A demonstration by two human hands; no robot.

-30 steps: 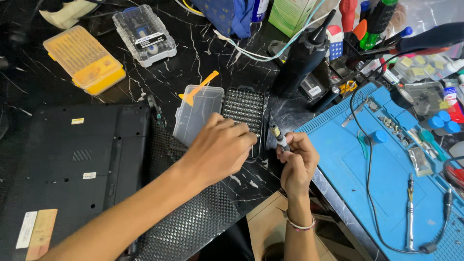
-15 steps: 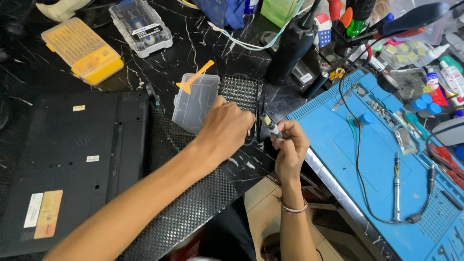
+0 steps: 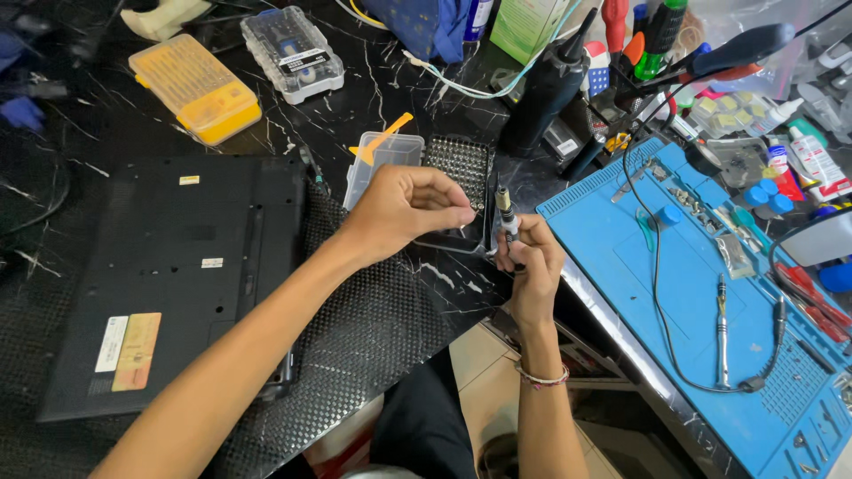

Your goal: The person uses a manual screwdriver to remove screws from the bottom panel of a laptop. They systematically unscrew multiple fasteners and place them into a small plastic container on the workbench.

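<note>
My right hand point(image 3: 525, 258) grips a small precision screwdriver point(image 3: 505, 211) upright, its tip pointing up, at the desk's front edge. My left hand point(image 3: 404, 210) hovers just left of it with fingertips pinched together, over a black tray of screwdriver bits point(image 3: 459, 164). Whether a bit sits between those fingertips is too small to tell. A clear plastic box point(image 3: 377, 160) with an orange pry tool point(image 3: 383, 138) lies beside the tray. A black laptop point(image 3: 169, 266) rests upside down on a black mesh mat point(image 3: 373, 337) to the left.
A blue work mat point(image 3: 710, 328) at the right holds a cable, a metal driver and small parts. Yellow bit case point(image 3: 195, 87) and clear case point(image 3: 293, 51) lie at the back left. Bottles, a black canister point(image 3: 543, 93) and tools crowd the back right.
My left hand has lifted off the bit tray and drawn its fingertips together beside the screwdriver. My right hand keeps holding the screwdriver in nearly the same place.
</note>
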